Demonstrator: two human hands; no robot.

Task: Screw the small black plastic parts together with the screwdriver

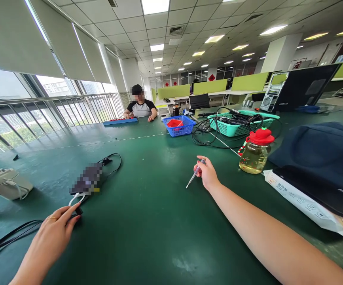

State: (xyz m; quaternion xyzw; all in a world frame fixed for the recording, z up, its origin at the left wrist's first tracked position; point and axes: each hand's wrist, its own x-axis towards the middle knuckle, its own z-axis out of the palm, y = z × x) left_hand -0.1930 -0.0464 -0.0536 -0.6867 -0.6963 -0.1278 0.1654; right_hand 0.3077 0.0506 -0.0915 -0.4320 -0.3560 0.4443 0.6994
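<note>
My right hand is stretched out over the green table, closed on a small screwdriver with a clear handle, its tip pointing down and left. My left hand rests near the table's front left, fingertips pinching a small dark plug at the end of a white cable. Just beyond it lies a blurred dark device with a black cable looping behind it.
A glass jar with a red lid stands right of my right hand. A blue basket and a teal basket of cables sit farther back. A dark bag lies at right. A person sits at the far end.
</note>
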